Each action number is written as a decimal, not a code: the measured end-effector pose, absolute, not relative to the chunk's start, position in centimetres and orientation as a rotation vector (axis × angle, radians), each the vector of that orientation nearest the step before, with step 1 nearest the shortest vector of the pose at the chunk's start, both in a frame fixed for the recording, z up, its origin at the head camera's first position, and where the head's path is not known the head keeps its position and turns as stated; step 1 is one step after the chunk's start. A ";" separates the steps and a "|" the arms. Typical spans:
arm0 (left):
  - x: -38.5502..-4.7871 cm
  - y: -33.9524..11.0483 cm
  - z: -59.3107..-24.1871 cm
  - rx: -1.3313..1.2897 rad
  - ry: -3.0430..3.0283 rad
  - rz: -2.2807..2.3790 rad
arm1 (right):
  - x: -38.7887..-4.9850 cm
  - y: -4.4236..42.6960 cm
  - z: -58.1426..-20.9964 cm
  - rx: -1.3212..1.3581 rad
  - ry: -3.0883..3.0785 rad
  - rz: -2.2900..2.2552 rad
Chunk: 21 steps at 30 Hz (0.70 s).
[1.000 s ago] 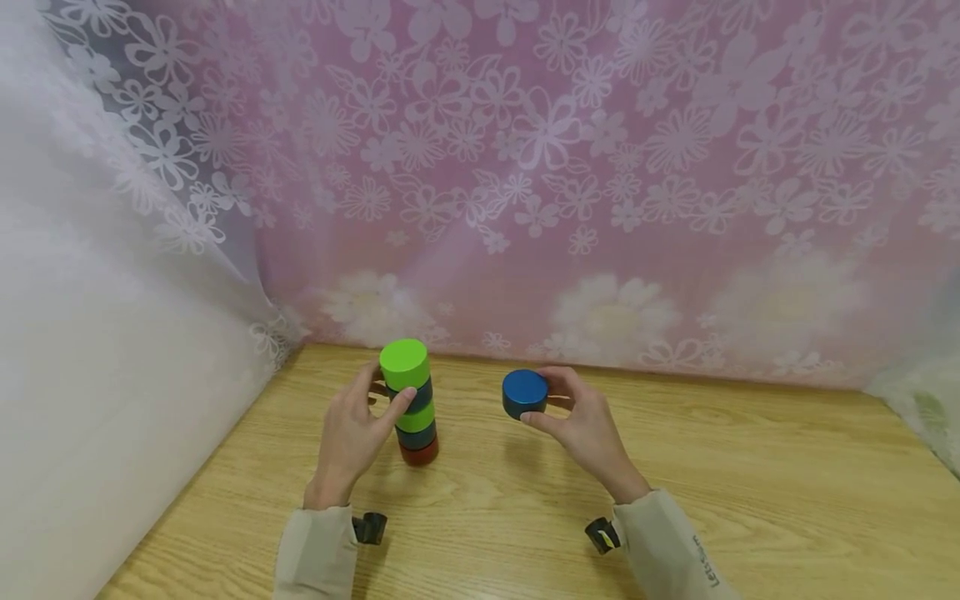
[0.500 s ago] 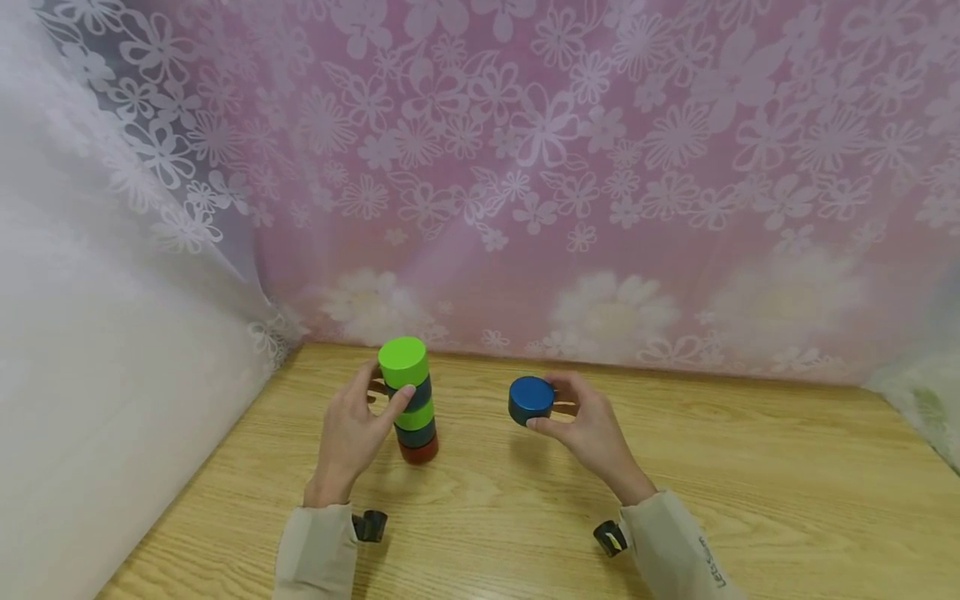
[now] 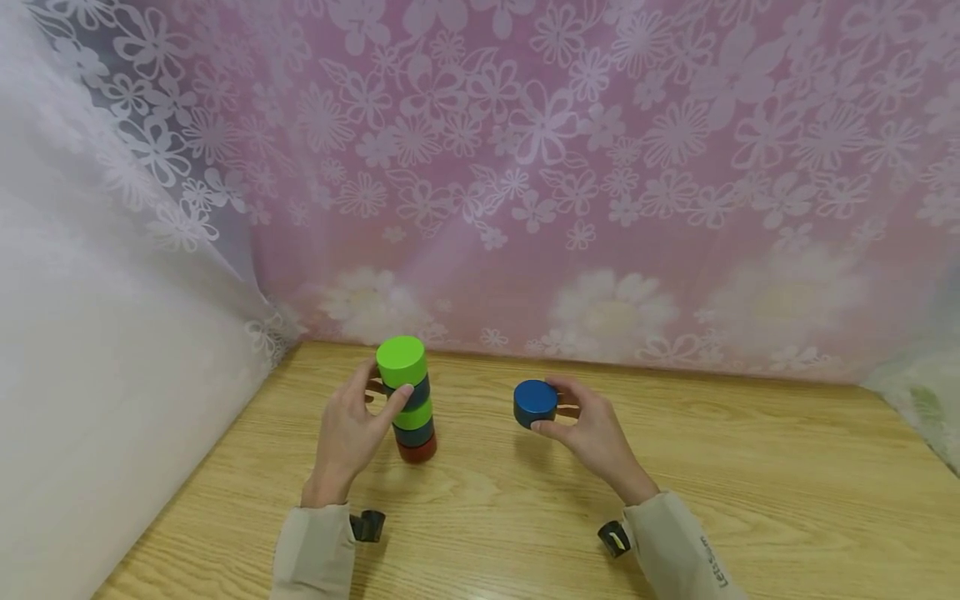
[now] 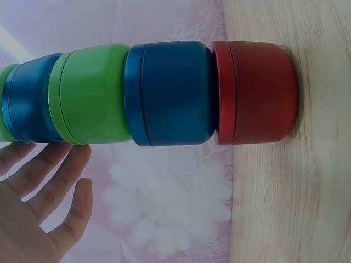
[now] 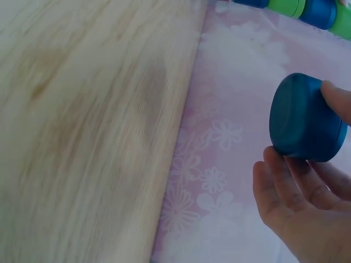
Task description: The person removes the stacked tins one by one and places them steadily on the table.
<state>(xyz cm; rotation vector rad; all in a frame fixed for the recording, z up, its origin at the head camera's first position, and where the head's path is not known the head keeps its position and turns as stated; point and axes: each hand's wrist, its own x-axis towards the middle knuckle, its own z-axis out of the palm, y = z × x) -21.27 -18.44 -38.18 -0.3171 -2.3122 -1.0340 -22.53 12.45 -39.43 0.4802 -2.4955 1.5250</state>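
A tower of round lidded tins stands upright at the left of the table in the head view. From the base up come a red tin (image 3: 417, 451), a blue tin (image 4: 173, 93), a green tin (image 4: 93, 93), another blue one and a green tin on top (image 3: 401, 362). My left hand (image 3: 348, 429) grips the tower near its upper blue tin, thumb in front and fingers behind. To the right, my right hand (image 3: 592, 429) holds a single blue tin (image 3: 535, 403) above the wood, pinched between thumb and fingers. In the right wrist view its flat base (image 5: 285, 112) shows.
The wooden table (image 3: 480, 525) runs back to a pink flowered curtain (image 3: 525, 208). White cloth (image 3: 127, 350) borders the left side, and pale cloth (image 3: 918, 400) hangs at the right edge. A small black device (image 3: 367, 526) sits at each wrist.
My right hand has drifted a little to the right and nearer to me, carrying the blue tin. The left hand and the tower look almost unchanged.
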 end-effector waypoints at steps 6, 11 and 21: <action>-21.3 -18.4 -38.2 -0.328 -2.304 -1.026 | -22.7 12.8 -39.6 0.479 -2.524 1.470; -21.3 -18.4 -38.2 -0.329 -2.301 -1.023 | -22.9 13.1 -39.8 0.490 -2.530 1.467; -21.4 -18.3 -38.3 -0.326 -2.301 -1.025 | -23.1 13.7 -40.1 0.523 -2.536 1.467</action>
